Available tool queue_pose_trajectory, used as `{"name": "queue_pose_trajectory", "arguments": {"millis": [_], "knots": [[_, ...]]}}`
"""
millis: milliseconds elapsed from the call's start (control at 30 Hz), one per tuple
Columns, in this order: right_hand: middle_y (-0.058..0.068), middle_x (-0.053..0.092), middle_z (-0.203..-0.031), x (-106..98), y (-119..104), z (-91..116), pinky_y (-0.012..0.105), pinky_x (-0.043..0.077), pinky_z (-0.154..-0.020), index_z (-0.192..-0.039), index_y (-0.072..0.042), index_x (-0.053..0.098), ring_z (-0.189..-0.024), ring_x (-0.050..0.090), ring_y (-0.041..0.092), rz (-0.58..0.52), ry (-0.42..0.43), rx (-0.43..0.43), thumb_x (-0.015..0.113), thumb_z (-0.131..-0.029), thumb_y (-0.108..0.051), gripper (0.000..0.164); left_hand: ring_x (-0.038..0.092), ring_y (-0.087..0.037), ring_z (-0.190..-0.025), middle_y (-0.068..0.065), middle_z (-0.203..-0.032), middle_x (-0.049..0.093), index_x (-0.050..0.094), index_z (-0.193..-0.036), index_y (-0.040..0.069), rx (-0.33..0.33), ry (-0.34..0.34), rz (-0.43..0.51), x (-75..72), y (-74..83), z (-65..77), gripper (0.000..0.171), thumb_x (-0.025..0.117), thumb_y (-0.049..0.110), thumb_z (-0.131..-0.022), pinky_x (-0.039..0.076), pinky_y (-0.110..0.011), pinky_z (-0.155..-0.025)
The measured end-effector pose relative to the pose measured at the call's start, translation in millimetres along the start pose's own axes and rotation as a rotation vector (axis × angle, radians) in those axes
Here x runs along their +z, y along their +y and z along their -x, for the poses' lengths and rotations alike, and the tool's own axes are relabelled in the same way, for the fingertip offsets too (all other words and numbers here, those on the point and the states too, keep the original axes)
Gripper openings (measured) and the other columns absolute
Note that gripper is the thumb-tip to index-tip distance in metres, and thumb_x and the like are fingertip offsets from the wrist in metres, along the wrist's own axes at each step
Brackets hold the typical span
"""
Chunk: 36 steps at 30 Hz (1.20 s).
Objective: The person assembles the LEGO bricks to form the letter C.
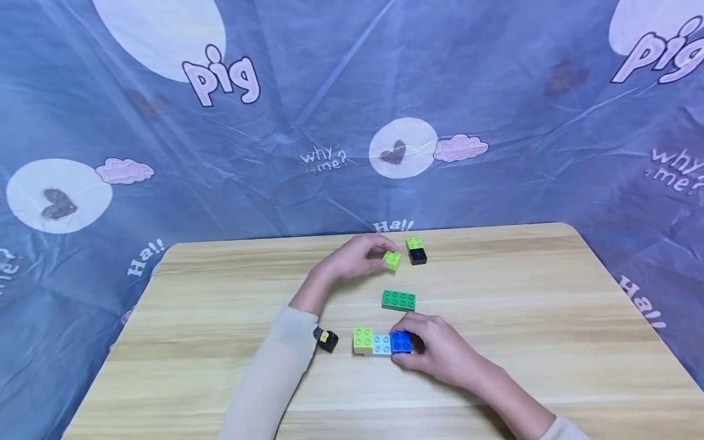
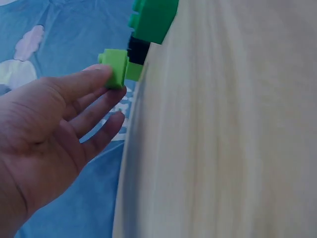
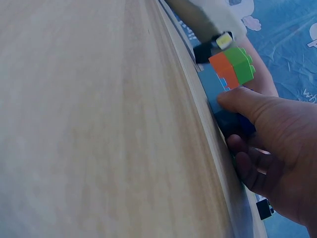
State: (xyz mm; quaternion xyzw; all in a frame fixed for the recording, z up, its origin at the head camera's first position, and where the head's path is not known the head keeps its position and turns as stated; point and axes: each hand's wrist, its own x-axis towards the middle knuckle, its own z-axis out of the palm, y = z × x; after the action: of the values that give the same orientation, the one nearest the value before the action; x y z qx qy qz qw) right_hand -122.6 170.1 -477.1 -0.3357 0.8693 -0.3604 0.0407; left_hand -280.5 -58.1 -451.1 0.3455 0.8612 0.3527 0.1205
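Note:
My left hand (image 1: 370,253) reaches to the far middle of the wooden table (image 1: 220,293) and pinches a small lime brick (image 1: 392,260) between thumb and fingertips (image 2: 99,74). That lime brick (image 2: 115,67) sits just left of a lime-on-black stack (image 1: 416,250). A dark green long brick (image 1: 398,300) lies alone in the middle. Nearer me is a row of joined bricks: lime on orange (image 1: 363,339), light blue (image 1: 382,344) and blue (image 1: 401,341). My right hand (image 1: 426,348) grips the blue end, and its thumb (image 3: 237,101) lies on top beside the orange and lime end (image 3: 233,67).
A small black and yellow device (image 1: 326,338) sits at my left sleeve. A blue printed cloth (image 1: 330,122) hangs behind the table and around it. Bare wood stretches to the left and right of the bricks.

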Motion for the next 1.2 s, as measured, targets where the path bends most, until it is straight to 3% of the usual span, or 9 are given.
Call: {"name": "queue_pose_trajectory", "arguments": {"millis": [333, 467, 567, 767, 933, 1200], "knots": [[-0.017, 0.069, -0.102, 1.8, 2.3, 1.8, 0.023, 0.053, -0.072, -0.11, -0.023, 0.076, -0.083, 0.058, 0.001, 0.013, -0.002, 0.013, 0.089, -0.087, -0.024, 0.027, 0.066, -0.017, -0.121, -0.006, -0.148, 0.06, 0.057, -0.151, 0.011, 0.01, 0.087, -0.038, -9.9, 21.8, 56.5, 0.049, 0.069, 0.018, -0.104, 0.051, -0.03, -0.107], [-0.016, 0.069, -0.101, 1.8, 3.0, 2.2, 0.022, 0.053, -0.07, -0.11, -0.022, 0.076, -0.082, 0.058, 0.001, 0.01, 0.005, 0.01, 0.089, -0.087, -0.023, 0.027, 0.066, -0.015, -0.122, -0.003, -0.15, 0.061, 0.058, -0.151, 0.013, 0.018, 0.114, -0.034, -14.2, 42.0, 78.1, 0.049, 0.069, 0.023, -0.104, 0.051, -0.032, -0.108], [-0.017, 0.068, -0.099, 1.7, 3.2, 1.3, 0.022, 0.052, -0.068, -0.109, -0.022, 0.076, -0.08, 0.058, 0.001, -0.002, 0.01, -0.002, 0.089, -0.087, -0.022, 0.026, 0.066, -0.015, -0.123, -0.003, -0.149, 0.062, 0.058, -0.15, 0.011, 0.063, 0.135, -0.041, -14.5, 62.3, 96.7, 0.049, 0.07, 0.023, -0.104, 0.05, -0.033, -0.109], [-0.016, 0.067, -0.097, -0.2, 3.2, -0.6, 0.022, 0.052, -0.067, -0.109, -0.021, 0.075, -0.079, 0.057, 0.002, -0.003, 0.011, -0.016, 0.089, -0.086, -0.02, 0.026, 0.068, -0.015, -0.123, -0.004, -0.146, 0.065, 0.058, -0.15, 0.009, 0.143, 0.111, -0.064, -5.1, 88.3, 133.4, 0.052, 0.072, 0.021, -0.101, 0.052, -0.032, -0.107], [-0.016, 0.067, -0.097, -1.7, 3.0, -0.9, 0.021, 0.051, -0.066, -0.109, -0.022, 0.075, -0.078, 0.057, 0.002, -0.004, 0.008, -0.008, 0.09, -0.086, -0.021, 0.026, 0.068, -0.014, -0.123, -0.003, -0.139, 0.069, 0.063, -0.144, 0.01, 0.124, 0.112, -0.106, 2.2, 87.5, 148.5, 0.049, 0.077, 0.018, -0.098, 0.053, -0.03, -0.106], [-0.015, 0.068, -0.099, -2.0, 1.3, -1.2, 0.022, 0.052, -0.068, -0.109, -0.02, 0.075, -0.08, 0.057, 0.002, -0.006, 0.011, -0.007, 0.09, -0.086, -0.021, 0.028, 0.067, -0.009, -0.121, 0.002, -0.131, 0.072, 0.069, -0.136, 0.01, 0.075, 0.047, -0.101, 9.4, 77.8, 152.9, 0.044, 0.08, 0.02, -0.095, 0.052, -0.026, -0.104]]}}
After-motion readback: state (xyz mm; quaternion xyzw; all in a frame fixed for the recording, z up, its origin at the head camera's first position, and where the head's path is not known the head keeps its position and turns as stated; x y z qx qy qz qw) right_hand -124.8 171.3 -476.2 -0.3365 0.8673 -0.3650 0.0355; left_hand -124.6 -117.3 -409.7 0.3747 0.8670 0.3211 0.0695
